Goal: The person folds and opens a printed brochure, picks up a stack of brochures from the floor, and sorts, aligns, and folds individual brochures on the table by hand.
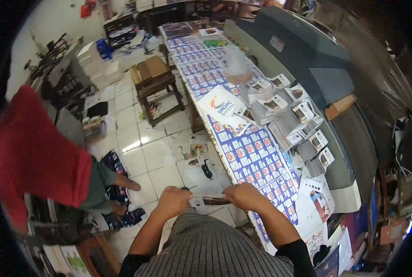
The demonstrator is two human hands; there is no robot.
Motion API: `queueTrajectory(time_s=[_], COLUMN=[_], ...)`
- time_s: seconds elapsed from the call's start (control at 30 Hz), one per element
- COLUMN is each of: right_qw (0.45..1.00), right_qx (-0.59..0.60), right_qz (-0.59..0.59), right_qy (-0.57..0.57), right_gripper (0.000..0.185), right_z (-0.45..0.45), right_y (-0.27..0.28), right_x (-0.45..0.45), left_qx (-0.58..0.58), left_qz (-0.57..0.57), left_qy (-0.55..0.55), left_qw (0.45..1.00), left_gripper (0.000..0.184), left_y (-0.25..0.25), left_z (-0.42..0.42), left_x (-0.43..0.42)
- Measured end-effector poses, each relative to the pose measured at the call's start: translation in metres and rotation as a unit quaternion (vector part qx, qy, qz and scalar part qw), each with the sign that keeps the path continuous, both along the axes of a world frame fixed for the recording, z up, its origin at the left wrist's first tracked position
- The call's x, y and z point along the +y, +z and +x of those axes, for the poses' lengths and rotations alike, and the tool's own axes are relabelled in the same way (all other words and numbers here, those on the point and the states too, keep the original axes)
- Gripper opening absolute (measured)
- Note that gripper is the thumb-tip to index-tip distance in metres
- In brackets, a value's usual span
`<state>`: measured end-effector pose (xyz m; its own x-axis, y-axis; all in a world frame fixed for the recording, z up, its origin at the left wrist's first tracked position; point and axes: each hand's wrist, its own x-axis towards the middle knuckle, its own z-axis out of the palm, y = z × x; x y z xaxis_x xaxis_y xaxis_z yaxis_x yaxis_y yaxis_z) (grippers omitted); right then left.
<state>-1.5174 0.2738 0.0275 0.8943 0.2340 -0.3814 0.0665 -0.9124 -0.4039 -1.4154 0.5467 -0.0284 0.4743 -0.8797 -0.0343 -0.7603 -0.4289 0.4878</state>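
My left hand [174,201] and my right hand [243,196] are closed on opposite ends of a thin printed paper stack [207,201], held level in front of my body. Its edge faces up toward me, so how many sheets it has cannot be made out. To the right runs a long table [256,157] covered with blue and white printed sheets. Several stacks of printed booklets [273,105] stand on it, beside a white SMOPC sheet [222,109] and a translucent plastic bag [237,64].
A person in a red top [39,147] bends at the left. A wooden stool [154,74] stands on the tiled floor [162,152], where papers lie scattered. Behind the table is a large grey machine [298,51]. White boxes [93,62] are stacked at the back left.
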Motion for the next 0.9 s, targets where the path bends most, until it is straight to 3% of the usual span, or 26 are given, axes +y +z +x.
queueTrajectory(time_s=[0.07,0.13,0.17,0.2,0.23,0.27,0.3,0.33,0.43,0.53,0.6,0.67,0.7,0.77,0.87,0.9], right_qw=[0.997,0.979,0.966,0.957,0.922,0.891,0.859,0.829,0.772,0.682,0.600,0.574,0.534,0.536,0.556,0.560], right_qx=[-0.034,-0.031,-0.004,-0.045,-0.038,-0.115,-0.021,-0.058,-0.072,-0.155,-0.152,-0.114,-0.117,-0.098,-0.065,-0.047], right_qz=[0.049,0.177,0.207,0.215,0.260,0.247,0.272,0.315,0.331,0.372,0.469,0.473,0.492,0.509,0.532,0.560], right_qy=[-0.039,-0.094,-0.152,-0.188,-0.284,-0.363,-0.434,-0.459,-0.538,-0.610,-0.630,-0.658,-0.678,-0.667,-0.635,-0.609], right_gripper=[0.025,0.024,0.026,0.028,0.027,0.026,0.027,0.028,0.032,0.035,0.030,0.027,0.030,0.031,0.032,0.030], right_z=[0.030,0.059,0.069,0.078,0.084,0.091,0.101,0.105,0.104,0.091,0.084,0.077,0.073,0.082,0.110,0.121], right_y=[0.005,0.005,0.002,-0.018,-0.011,-0.007,0.014,0.003,-0.007,-0.058,-0.063,-0.069,-0.094,-0.104,-0.125,-0.140], right_x=[-0.013,-0.024,-0.032,-0.044,-0.048,-0.048,-0.054,-0.062,-0.080,-0.099,-0.103,-0.111,-0.118,-0.122,-0.125,-0.128], left_qx=[0.003,0.009,0.136,0.262,0.287,0.310,0.387,0.457,0.438,0.409,0.422,0.412,0.403,0.337,0.317,0.291], left_qz=[-0.053,-0.067,-0.084,-0.091,-0.153,-0.212,-0.262,-0.314,-0.274,-0.250,-0.219,-0.172,-0.175,-0.057,-0.072,-0.031], left_qy=[0.062,0.034,0.090,0.149,0.170,0.191,0.218,0.240,0.258,0.227,0.242,0.198,0.206,0.196,0.167,0.174], left_qw=[0.997,0.997,0.983,0.949,0.930,0.907,0.857,0.797,0.816,0.848,0.846,0.873,0.874,0.919,0.931,0.940], left_gripper=[0.021,0.019,0.020,0.022,0.023,0.025,0.025,0.027,0.024,0.025,0.022,0.023,0.023,0.027,0.038,0.043], left_y=[-0.001,-0.004,-0.010,-0.019,-0.033,-0.042,-0.037,-0.031,-0.014,-0.038,-0.051,-0.066,-0.059,-0.041,-0.046,-0.038], left_z=[0.037,0.074,0.090,0.102,0.120,0.139,0.155,0.168,0.198,0.211,0.211,0.209,0.207,0.209,0.223,0.231], left_x=[0.004,0.001,0.001,0.003,-0.002,-0.009,-0.015,-0.024,-0.045,-0.060,-0.066,-0.071,-0.076,-0.084,-0.076,-0.075])
